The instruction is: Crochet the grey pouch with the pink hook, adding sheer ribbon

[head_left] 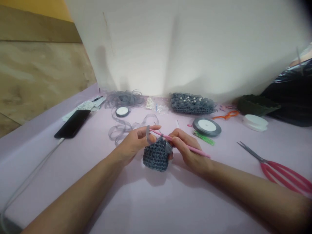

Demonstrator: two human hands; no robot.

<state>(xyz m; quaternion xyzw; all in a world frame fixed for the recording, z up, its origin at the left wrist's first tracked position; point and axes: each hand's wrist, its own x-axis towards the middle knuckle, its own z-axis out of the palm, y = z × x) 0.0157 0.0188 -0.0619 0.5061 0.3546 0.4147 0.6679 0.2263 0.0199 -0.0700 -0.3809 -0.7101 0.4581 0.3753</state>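
Observation:
A small grey crocheted piece (156, 156) hangs between my hands above the table. My left hand (136, 141) pinches its upper left edge, with grey ribbon (148, 133) looped over the index finger. In my right hand (186, 146) is a pink crochet hook (198, 151), held like a pen. The hook's tip points left, close to the ribbon by my left fingers, and its shaft crosses the top of the piece. Some right fingers are hidden behind the work. Loose curls of the ribbon lie on the table beyond my left hand.
A phone (73, 123) with a cable lies left. Along the back are a ribbon heap (126, 98), pearl beads (149, 103) and a beaded crocheted piece (192, 104). Ribbon spools (207, 126), a green clip (204, 138) and red-handled scissors (280, 169) lie right.

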